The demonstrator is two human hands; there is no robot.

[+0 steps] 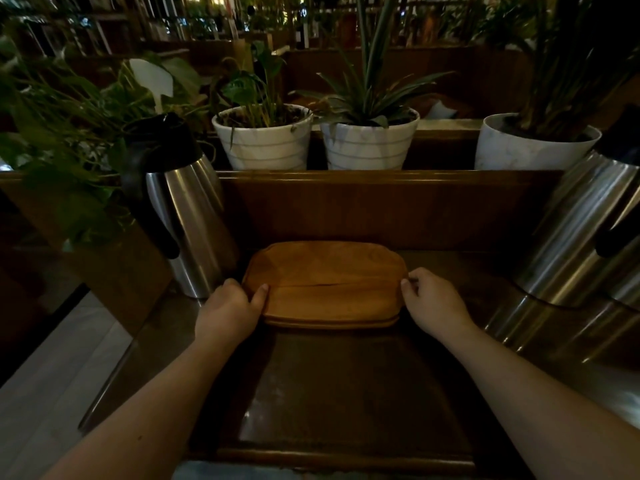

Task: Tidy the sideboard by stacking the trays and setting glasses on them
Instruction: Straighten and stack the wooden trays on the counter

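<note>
Standing at the sideboard's (346, 393) left edge is one steel jug (187, 216); the left hand (232, 306) clamps the left end of two stacked trays (325, 282) lying mid-sideboard, the right hand (433, 299) pinches their right end, and a second jug (581, 230) stands rightmost. Three potted plants (263, 136) line the back ledge.

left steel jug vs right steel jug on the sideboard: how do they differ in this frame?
The left jug is fully in view beside the stacked wooden trays; the right jug is cut off by the frame edge. The left jug's black handle faces the camera, and the left hand is close to its base; the right jug stands farther from the right hand. Both are brushed steel with black tops.
</note>
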